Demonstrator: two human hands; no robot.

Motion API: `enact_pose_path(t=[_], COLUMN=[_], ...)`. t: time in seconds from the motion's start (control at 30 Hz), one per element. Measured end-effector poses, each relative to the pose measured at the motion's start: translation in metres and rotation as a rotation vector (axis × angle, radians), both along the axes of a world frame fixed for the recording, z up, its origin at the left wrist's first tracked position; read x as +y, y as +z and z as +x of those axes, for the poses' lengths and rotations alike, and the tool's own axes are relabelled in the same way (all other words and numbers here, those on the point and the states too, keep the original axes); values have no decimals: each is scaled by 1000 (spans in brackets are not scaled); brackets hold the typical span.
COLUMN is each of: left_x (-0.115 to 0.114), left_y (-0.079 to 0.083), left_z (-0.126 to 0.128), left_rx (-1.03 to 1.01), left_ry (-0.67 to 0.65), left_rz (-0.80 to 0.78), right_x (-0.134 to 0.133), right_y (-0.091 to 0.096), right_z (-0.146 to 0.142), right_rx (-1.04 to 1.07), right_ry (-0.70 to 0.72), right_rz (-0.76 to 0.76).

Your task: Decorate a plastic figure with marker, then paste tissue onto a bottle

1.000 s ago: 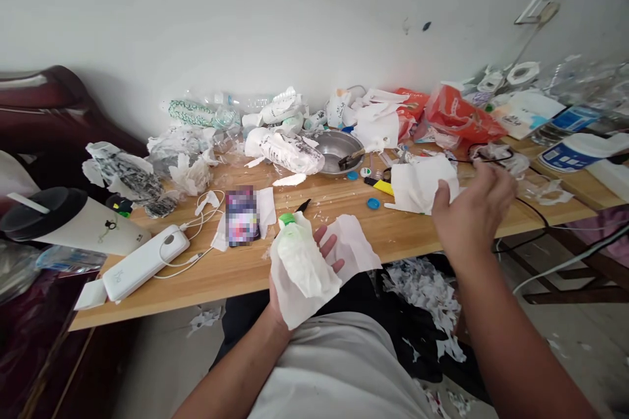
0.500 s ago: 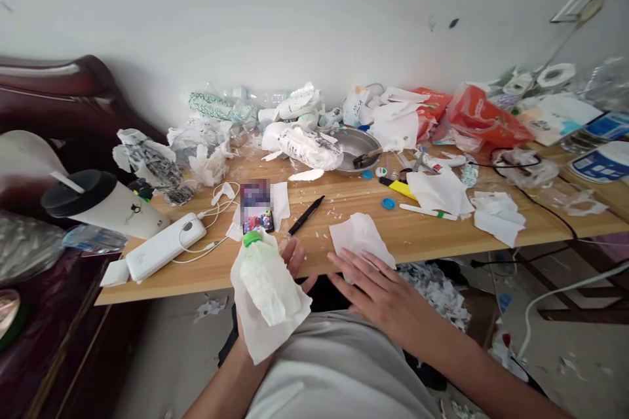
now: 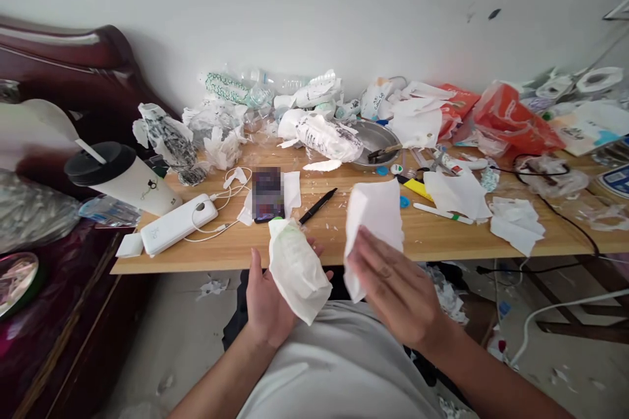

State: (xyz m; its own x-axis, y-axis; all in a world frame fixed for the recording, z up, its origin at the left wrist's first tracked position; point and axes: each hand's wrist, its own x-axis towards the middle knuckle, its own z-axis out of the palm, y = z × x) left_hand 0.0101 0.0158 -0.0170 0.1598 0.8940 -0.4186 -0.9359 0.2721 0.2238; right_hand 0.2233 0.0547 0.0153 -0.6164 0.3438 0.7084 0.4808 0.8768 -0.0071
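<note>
A small bottle wrapped in damp-looking white paper [image 3: 299, 268] lies across the palm of my left hand [image 3: 268, 304]. Only a bit of its green cap shows at the far end. My left thumb sticks out to the side, and the fingers pass under the bottle, mostly hidden. To the right, my right hand [image 3: 398, 288] pinches a white paper sheet [image 3: 376, 216] by its near left part, holding it up at the table edge. A black pen [image 3: 318, 206] lies just beyond the bottle, beside a phone [image 3: 268, 193] with a blurred screen.
The wooden table [image 3: 236, 252] carries a white power bank [image 3: 179, 224] and a lidded cup [image 3: 122, 177] at left. Paper-covered bottles [image 3: 322, 134], a metal bowl [image 3: 376, 137] and red plastic bags [image 3: 511, 121] line the wall. More paper sheets [image 3: 457, 193] lie at right.
My right hand has picked the paper sheet up off the table. The bottle in my left hand has turned, and its wrap now lies closer around it. The view has shifted left.
</note>
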Motion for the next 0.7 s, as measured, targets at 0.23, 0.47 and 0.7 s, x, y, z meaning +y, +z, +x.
enact_pose_path(t=[0.23,0.47,0.7], left_x=[0,2,2], left_y=[10,16,20], left_z=[7,13,14], left_rx=[-77,28,46], left_ry=[-33,45,64], left_rz=[-38,-34,-67], right_x=[-6,-11,-2], right_y=[17,8,11], right_z=[-28,-30,-31], right_rx=[-201,-287,-383], right_ry=[174,229,263], right_rz=[20,-4,-12])
